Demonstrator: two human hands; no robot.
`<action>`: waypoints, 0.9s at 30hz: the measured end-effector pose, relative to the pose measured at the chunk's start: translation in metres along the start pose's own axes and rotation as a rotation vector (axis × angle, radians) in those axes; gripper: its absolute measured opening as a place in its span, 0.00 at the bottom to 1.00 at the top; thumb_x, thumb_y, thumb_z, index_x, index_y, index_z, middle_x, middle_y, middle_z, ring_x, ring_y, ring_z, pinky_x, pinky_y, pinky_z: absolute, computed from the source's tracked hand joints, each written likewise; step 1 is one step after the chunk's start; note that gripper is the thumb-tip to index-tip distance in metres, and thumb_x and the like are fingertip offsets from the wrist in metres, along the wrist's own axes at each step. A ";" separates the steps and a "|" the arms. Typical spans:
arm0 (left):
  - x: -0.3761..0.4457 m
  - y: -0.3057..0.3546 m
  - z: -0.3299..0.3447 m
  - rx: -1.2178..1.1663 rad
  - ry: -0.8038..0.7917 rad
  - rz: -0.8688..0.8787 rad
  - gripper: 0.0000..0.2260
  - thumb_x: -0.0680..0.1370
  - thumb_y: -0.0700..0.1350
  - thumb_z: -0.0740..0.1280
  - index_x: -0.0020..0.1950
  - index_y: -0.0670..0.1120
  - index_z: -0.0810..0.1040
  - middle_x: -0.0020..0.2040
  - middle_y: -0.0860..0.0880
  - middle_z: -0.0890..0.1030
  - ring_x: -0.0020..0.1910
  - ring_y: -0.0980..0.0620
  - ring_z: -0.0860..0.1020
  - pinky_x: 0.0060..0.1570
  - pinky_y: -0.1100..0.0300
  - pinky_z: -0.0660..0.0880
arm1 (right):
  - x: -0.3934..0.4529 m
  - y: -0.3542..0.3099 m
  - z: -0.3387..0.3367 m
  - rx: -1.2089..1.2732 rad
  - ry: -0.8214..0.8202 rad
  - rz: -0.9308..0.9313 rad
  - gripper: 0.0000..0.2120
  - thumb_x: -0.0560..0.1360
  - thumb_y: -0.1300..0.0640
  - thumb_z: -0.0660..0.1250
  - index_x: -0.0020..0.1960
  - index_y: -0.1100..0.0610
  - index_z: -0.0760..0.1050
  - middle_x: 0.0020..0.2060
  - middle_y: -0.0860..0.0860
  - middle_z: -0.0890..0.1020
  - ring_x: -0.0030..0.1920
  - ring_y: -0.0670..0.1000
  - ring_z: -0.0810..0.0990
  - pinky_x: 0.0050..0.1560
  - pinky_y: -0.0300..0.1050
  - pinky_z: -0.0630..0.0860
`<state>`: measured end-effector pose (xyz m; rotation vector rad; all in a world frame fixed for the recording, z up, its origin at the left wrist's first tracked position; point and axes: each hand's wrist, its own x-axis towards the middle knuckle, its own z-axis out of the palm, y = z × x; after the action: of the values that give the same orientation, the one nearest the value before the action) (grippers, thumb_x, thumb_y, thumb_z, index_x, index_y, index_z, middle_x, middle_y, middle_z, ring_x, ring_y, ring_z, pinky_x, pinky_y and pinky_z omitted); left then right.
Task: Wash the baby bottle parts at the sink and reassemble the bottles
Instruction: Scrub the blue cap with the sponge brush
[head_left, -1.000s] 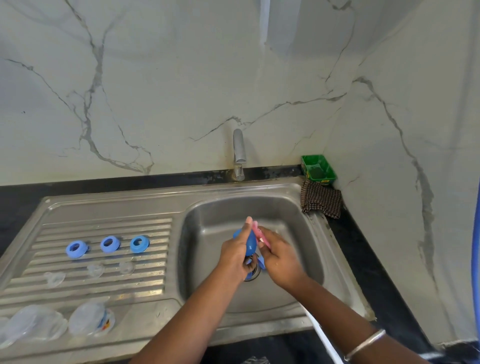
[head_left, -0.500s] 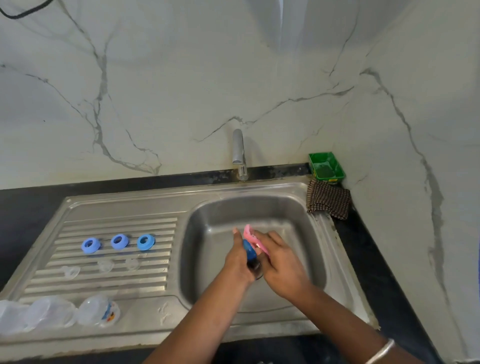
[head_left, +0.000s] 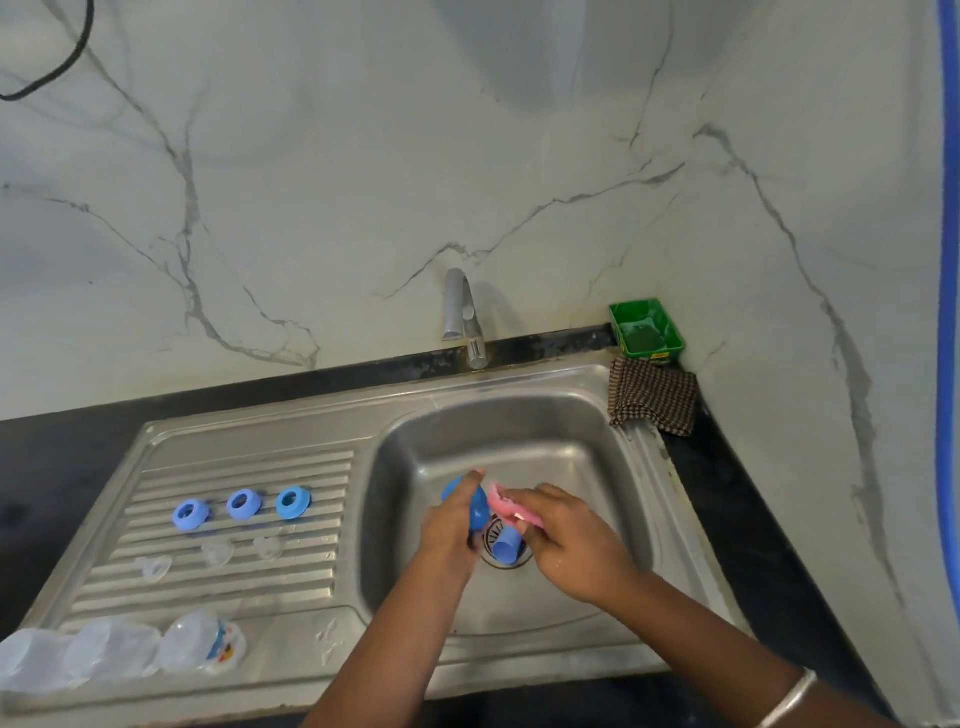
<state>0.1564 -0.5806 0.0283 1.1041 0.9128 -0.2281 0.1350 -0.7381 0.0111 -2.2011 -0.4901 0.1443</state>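
**Scrubbing a blue cap over the basin**

From the head view, we hold a blue cap in our left hand, fingers curled round it over the sink. Our right hand pinches a pink sponge against it. Next, likely, a rinse; the tap looks dry.

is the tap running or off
Off, it seems: no stream falls from the tap into the sink basin, where both hands scrub.

Brushed steel sink, glossy marble wall, checked woven cloth, blue plastic rings
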 end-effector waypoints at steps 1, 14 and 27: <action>0.002 0.000 -0.006 0.110 0.040 0.081 0.15 0.70 0.49 0.79 0.46 0.42 0.77 0.39 0.44 0.80 0.31 0.50 0.75 0.28 0.62 0.70 | 0.002 0.005 -0.001 0.107 0.020 0.041 0.20 0.79 0.54 0.63 0.69 0.41 0.74 0.52 0.44 0.80 0.52 0.45 0.80 0.54 0.52 0.78; -0.011 -0.004 -0.017 0.564 -0.172 0.354 0.23 0.66 0.58 0.78 0.53 0.46 0.78 0.39 0.54 0.80 0.34 0.57 0.73 0.30 0.64 0.65 | 0.021 0.009 -0.026 0.539 -0.074 0.230 0.09 0.69 0.54 0.71 0.48 0.54 0.78 0.41 0.52 0.84 0.33 0.48 0.80 0.33 0.45 0.77; -0.011 -0.008 -0.022 0.508 -0.204 0.227 0.12 0.83 0.55 0.59 0.54 0.48 0.76 0.40 0.49 0.73 0.32 0.54 0.66 0.36 0.60 0.67 | 0.030 0.004 -0.025 0.105 -0.079 0.102 0.10 0.76 0.46 0.70 0.49 0.46 0.69 0.37 0.52 0.81 0.34 0.53 0.80 0.36 0.49 0.80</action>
<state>0.1333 -0.5686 0.0272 1.6090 0.5500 -0.3907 0.1703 -0.7466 0.0261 -2.1235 -0.4044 0.3058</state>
